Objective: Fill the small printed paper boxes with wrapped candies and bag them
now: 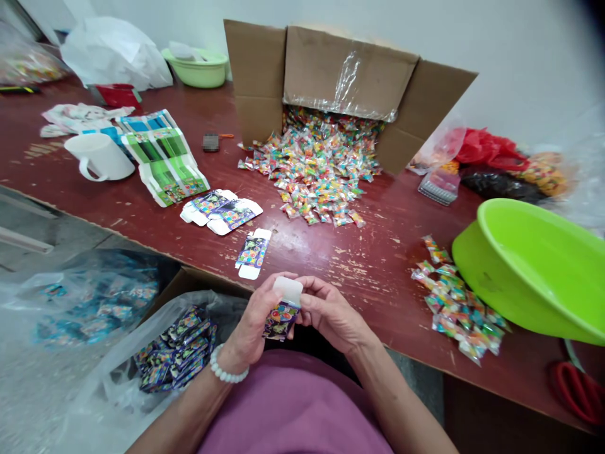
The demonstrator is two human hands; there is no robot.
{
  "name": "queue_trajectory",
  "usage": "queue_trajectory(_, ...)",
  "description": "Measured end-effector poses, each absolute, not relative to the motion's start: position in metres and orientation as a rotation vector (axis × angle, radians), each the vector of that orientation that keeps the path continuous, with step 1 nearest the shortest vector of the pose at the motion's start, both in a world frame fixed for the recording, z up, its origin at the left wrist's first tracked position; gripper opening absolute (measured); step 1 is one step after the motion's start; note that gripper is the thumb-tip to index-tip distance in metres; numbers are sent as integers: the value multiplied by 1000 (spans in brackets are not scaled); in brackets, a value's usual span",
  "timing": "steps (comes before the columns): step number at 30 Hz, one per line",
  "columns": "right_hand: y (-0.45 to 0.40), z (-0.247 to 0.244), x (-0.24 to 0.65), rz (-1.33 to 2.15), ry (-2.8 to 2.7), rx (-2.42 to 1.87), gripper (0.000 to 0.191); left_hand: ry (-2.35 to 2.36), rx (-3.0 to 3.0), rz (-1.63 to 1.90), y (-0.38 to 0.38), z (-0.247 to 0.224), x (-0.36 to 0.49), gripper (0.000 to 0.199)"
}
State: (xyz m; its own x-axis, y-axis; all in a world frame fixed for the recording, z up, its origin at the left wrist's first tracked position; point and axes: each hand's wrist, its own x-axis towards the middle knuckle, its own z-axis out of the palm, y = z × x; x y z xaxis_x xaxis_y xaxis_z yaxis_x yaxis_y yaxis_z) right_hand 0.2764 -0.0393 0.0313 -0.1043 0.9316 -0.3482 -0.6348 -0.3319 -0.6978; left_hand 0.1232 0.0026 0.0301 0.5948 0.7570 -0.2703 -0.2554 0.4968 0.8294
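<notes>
Here, left hand (253, 321): gripping a small box (281, 321).
Right hand (333, 312): pinching its edge beside the raised flap (289, 289).
Small box: between both hands, by the counter (326, 258) edge.
Flat carton (254, 251): on the counter, wrapped candies (321, 170) beyond.

Small box (282, 320) partly behind left hand (255, 315). Red-handled tool (574, 386) blurred, possibly scissors.

The worktop (392, 217) is showing a glossy coat, scuffed in patches, while the open carton (259, 69) is presenting matt cardboard under shiny clear tape (347, 72). The small box (282, 320) is looking like smooth printed card, the sweet wrappers (321, 164) are glinting as crinkled clear plastic, and the large basin (501, 277) is showing smooth plastic.
</notes>
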Motion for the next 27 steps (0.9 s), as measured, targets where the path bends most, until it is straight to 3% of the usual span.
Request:
queue_trajectory(5,-35,30,270,1541,-601,-1070,26,728,917,665,3,32,126,43)
queue_trajectory(12,-39,30,276,790,-1369,-1248,9,655,531,491,9,29,124,52)
queue_trajectory(18,-40,31,275,1176,-1157,-1273,18,750,664,541,7,27,125,43)
queue_trajectory(27,-32,38,271,1372,-887,-1150,23,702,640,473,8,23,121,71)
